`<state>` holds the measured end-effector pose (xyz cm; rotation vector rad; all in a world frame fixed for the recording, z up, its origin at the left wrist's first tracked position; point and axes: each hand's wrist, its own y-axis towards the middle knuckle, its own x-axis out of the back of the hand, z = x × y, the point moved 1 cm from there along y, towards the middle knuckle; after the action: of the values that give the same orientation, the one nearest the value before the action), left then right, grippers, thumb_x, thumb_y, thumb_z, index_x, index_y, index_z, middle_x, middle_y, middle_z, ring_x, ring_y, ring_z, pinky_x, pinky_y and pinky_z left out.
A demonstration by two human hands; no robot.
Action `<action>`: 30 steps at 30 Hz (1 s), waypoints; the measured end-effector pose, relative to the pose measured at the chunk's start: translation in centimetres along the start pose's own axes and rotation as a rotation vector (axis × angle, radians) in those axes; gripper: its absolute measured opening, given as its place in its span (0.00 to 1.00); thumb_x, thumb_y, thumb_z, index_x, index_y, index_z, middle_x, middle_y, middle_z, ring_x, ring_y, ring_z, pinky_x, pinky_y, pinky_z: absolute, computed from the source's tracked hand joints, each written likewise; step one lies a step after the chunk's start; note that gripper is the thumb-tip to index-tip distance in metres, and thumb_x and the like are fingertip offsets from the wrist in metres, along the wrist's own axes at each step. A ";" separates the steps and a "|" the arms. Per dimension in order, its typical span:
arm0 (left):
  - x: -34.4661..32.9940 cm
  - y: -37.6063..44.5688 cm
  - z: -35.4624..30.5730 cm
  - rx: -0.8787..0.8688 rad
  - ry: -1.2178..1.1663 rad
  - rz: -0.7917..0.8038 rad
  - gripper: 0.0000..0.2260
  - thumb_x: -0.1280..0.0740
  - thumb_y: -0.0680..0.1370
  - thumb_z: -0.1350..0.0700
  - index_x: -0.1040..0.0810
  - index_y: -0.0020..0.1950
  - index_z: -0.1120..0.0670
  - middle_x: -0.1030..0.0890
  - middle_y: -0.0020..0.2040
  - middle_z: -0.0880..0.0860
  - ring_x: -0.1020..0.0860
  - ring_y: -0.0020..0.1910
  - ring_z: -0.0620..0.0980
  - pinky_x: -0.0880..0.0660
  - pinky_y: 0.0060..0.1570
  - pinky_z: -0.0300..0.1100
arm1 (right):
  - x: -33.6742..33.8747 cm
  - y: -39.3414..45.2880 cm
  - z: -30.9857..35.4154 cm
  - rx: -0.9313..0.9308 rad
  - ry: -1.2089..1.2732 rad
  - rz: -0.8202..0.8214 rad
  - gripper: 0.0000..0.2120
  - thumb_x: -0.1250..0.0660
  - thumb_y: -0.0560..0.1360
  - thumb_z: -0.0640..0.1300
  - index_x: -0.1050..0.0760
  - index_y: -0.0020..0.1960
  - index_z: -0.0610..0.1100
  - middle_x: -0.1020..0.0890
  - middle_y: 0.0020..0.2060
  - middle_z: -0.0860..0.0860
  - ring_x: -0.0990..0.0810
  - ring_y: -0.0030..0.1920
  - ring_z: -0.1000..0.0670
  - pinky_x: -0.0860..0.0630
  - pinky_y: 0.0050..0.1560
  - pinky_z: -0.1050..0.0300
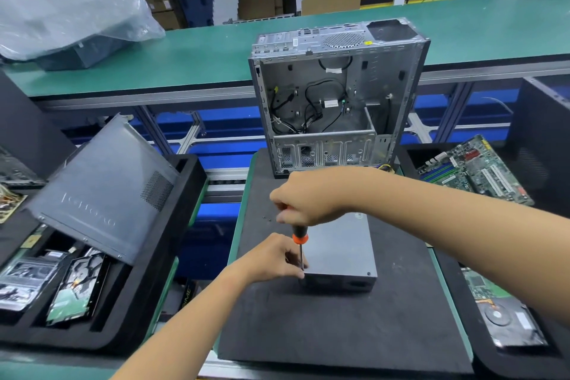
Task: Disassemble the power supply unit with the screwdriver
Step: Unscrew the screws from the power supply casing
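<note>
At frame centre, the PSU (337, 251) is lying closed on the mat (339, 324). The screwdriver (299, 244) is being gripped by the right hand (308, 197) and pinched at its shaft by the left hand (274, 257), over the near-left corner screw. Disassembly is judged barely begun; the cover is still on.

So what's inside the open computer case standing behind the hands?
The computer case holds loose black cables and a bare metal drive cage at the bottom. No board is fitted. Whatever sits behind the cage wall is hidden.
</note>
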<state>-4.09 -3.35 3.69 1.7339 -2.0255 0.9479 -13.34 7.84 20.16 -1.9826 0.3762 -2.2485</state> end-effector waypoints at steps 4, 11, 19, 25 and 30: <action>0.1 0.1 -0.3 -0.033 0.034 -0.007 0.07 0.24 0.69 0.55 0.17 0.41 0.58 0.17 0.39 0.47 0.19 0.40 0.44 0.21 0.45 0.40 | 0.8 -0.7 0.0 0.052 0.188 0.121 0.11 0.32 0.72 0.40 0.29 0.53 0.47 0.23 0.41 0.54 0.26 0.40 0.55 0.33 0.35 0.60; -0.1 0.1 -0.3 -0.031 0.033 -0.022 0.05 0.25 0.69 0.56 0.17 0.41 0.54 0.18 0.38 0.47 0.20 0.39 0.46 0.22 0.44 0.42 | -0.2 -0.5 0.1 -0.040 -0.075 0.001 0.16 0.49 0.82 0.52 0.29 0.51 0.42 0.20 0.40 0.44 0.21 0.41 0.44 0.30 0.35 0.52; -0.4 -0.3 -0.3 -0.032 0.019 -0.046 0.07 0.25 0.70 0.56 0.17 0.45 0.58 0.18 0.40 0.41 0.20 0.41 0.41 0.22 0.46 0.37 | 0.1 -1.2 0.5 0.082 0.220 0.002 0.10 0.30 0.71 0.43 0.29 0.49 0.45 0.25 0.37 0.57 0.28 0.37 0.59 0.35 0.33 0.64; -0.4 -0.3 -0.5 -0.025 0.030 -0.059 0.06 0.25 0.70 0.56 0.17 0.41 0.58 0.18 0.38 0.42 0.20 0.40 0.40 0.23 0.44 0.35 | 0.0 -0.8 0.1 -0.034 0.125 0.012 0.09 0.39 0.79 0.50 0.31 0.48 0.44 0.22 0.34 0.54 0.21 0.34 0.54 0.27 0.35 0.57; -0.4 -0.4 -0.5 -0.050 0.057 -0.058 0.04 0.25 0.69 0.56 0.18 0.39 0.55 0.19 0.38 0.43 0.21 0.39 0.41 0.24 0.41 0.33 | 0.2 -1.7 0.1 0.008 0.199 0.034 0.08 0.31 0.72 0.44 0.30 0.47 0.47 0.25 0.37 0.57 0.27 0.38 0.54 0.35 0.32 0.61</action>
<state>-3.72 -2.72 3.94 1.7109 -1.9359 0.9100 -13.15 9.46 20.79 -1.7392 0.4162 -2.4287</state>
